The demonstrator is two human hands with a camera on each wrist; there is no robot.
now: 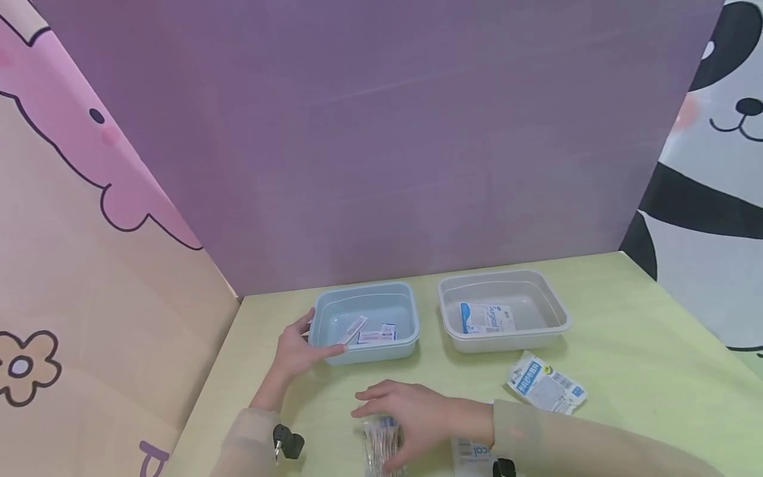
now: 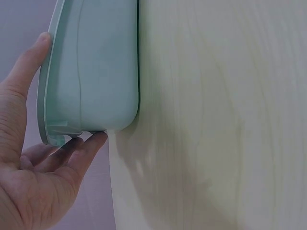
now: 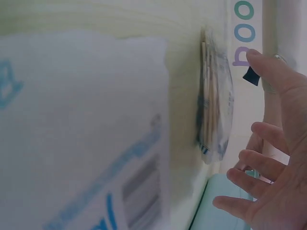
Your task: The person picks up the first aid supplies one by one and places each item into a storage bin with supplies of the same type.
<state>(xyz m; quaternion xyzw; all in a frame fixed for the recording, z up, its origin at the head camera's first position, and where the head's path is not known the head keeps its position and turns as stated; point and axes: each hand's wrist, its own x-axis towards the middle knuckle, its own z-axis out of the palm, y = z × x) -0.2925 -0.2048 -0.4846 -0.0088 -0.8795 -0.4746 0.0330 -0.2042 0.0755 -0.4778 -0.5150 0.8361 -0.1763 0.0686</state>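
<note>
The left hand (image 1: 301, 348) grips the blue bin (image 1: 375, 355), which holds perhaps three small packets (image 1: 377, 336); the right hand (image 1: 417, 412), spread and empty, hovers over bagged sticks (image 1: 380, 445). The grey bin (image 1: 509, 342) holds one blue-and-white packet (image 1: 489, 318).

1 blue tub (image 1: 381, 355) + 1 grey tub (image 1: 507, 342) = 2 tubs, on 1 table (image 1: 632, 344). 3 white/blue pkts (image 1: 547, 385): 1 in grey tub, 1 just in front, 1 nearer & partly covered. Small pcs. (image 1: 377, 336) in blue tub: 2, poss. 3, overlap makes it hard to tell. Bag of thin sticks (image 1: 381, 440): qty. 1. Wall prints: 1 panda (image 1: 703, 271), 1 flower (image 1: 20, 366).
</note>
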